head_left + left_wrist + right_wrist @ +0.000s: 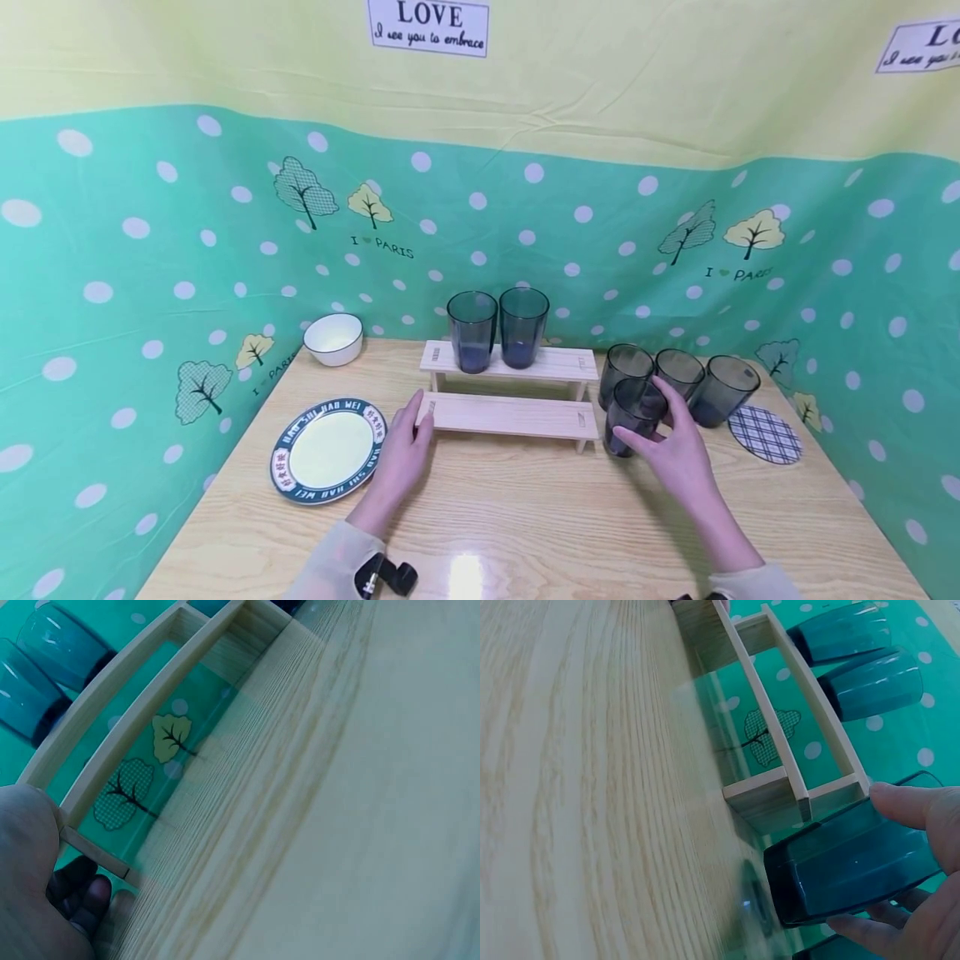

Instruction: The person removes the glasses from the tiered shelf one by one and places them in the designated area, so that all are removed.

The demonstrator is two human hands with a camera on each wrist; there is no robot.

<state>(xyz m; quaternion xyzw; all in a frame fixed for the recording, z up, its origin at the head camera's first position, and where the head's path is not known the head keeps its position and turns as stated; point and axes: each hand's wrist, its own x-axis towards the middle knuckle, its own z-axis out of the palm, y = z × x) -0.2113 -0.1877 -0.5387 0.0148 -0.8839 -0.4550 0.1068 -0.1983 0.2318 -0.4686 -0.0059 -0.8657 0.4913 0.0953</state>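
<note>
A two-tier pale wooden shelf (510, 415) stands on the table. My left hand (403, 450) holds the left end of its lower tier, and in the left wrist view its fingers (94, 900) curl beside the end leg. My right hand (678, 450) grips a dark, see-through glass tumbler (628, 429) by its sides, just right of the lower tier. That tumbler (840, 862) is upright; whether its base touches the table I cannot tell. Side by side on the upper tier stand two like tumblers, one left (472, 333) and one right (523, 329).
Three more tumblers stand behind and right of my right hand, the rightmost (723, 392) beside a round checked mat (765, 435). On the left lie a green-rimmed plate (300, 485) and, farther back, a white bowl (333, 340). A patterned cloth (600, 283) hangs behind the table.
</note>
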